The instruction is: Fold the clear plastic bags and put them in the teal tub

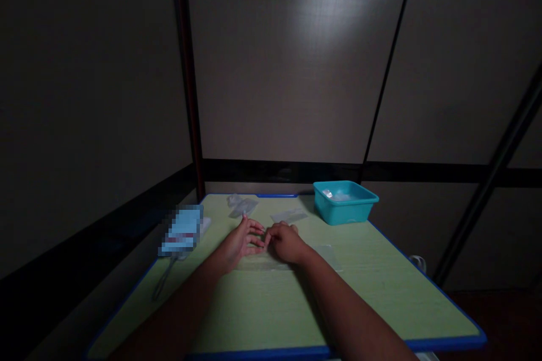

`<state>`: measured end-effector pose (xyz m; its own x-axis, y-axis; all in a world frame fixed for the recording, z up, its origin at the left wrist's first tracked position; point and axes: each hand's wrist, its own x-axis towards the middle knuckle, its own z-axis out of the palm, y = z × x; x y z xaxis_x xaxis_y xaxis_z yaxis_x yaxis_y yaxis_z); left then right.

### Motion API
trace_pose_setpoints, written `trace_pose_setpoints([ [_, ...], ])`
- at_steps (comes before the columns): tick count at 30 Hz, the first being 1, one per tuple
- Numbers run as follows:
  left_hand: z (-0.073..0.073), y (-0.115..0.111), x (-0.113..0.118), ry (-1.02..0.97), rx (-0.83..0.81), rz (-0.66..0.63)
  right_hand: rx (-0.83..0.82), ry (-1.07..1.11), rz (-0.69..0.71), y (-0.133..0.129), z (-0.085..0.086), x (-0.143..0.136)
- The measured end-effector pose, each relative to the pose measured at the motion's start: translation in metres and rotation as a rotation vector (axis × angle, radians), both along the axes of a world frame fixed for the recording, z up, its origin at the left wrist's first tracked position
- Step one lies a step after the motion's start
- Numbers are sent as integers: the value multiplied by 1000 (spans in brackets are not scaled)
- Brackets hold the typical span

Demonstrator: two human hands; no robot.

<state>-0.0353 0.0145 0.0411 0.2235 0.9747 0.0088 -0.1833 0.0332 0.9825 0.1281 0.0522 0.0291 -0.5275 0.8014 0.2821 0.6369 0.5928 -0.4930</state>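
At the middle of the table my left hand is open, its thumb raised and its fingers apart, pointing toward the other hand. My right hand is closed, fingers curled in a pinch near the left fingertips; what it holds, if anything, is too small and dark to make out. Beneath both hands a clear plastic bag lies flat, partly hidden by the right wrist. Just beyond them lies another clear bag. Crumpled clear plastic rests farther back on the left.
The light green table has a blue edge. A turquoise basin with clear plastic inside stands at the back right. A blurred-out blue item with a strap lies at the left edge. Dark panelled walls rise behind.
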Motion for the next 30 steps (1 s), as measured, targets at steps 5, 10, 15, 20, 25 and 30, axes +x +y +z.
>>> trace_pose_setpoints([
  [5, -4, 2, -2, -8, 23, -6, -228, 627, 31, 2, 6, -5],
  [10, -8, 6, -4, -12, 6, -27, -774, 1033, 152, 0, 4, -11],
  [15, -8, 6, -3, 28, 20, -31, -837, 977, 119, 4, -9, -16],
  [20, -11, 9, -3, 121, 43, -18, -835, 966, 105, 5, -10, -17],
  [25, -19, 15, -6, 275, 68, 73, -852, 977, 121, 3, -7, -15],
  [30, -12, 10, -4, 62, 112, 57, -865, 994, 127, 4, -10, -15],
])
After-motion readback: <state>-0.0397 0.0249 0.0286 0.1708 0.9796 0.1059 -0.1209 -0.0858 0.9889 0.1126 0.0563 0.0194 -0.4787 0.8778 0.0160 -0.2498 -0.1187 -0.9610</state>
